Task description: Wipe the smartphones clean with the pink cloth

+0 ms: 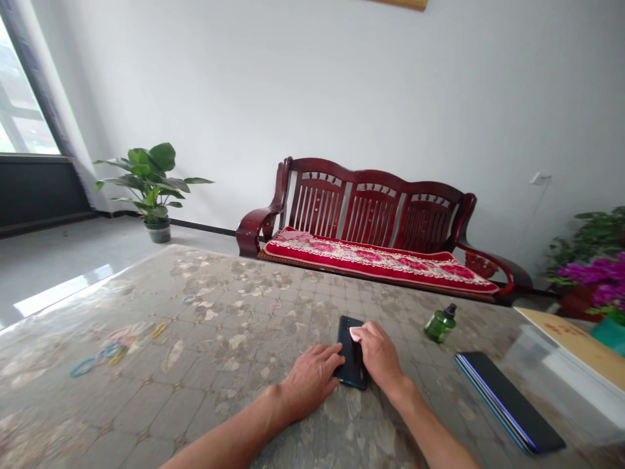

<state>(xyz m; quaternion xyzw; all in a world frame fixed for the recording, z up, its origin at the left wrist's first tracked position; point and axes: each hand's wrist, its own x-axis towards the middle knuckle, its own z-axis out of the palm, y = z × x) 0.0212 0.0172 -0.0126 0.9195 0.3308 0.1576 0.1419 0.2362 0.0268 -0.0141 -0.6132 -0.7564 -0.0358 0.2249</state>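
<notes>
A dark smartphone (352, 365) lies on the table with its camera side up. My left hand (313, 378) rests flat against the phone's left edge, fingers stretched out and touching it. Pinched in my right hand (378, 355) is a small pale pink cloth (355, 334), pressed onto the upper part of the phone's back. Most of the cloth is hidden by the fingers. To the right of my right hand stands a small green bottle (440, 325) with a black top.
Floral cloth covers the table (209, 365). At right lie a long dark folded case (510, 400) and a clear box (551, 378). Several coloured bands (110, 352) are scattered at left. Beyond the table are a red wooden bench (371, 208) and a potted plant (156, 189).
</notes>
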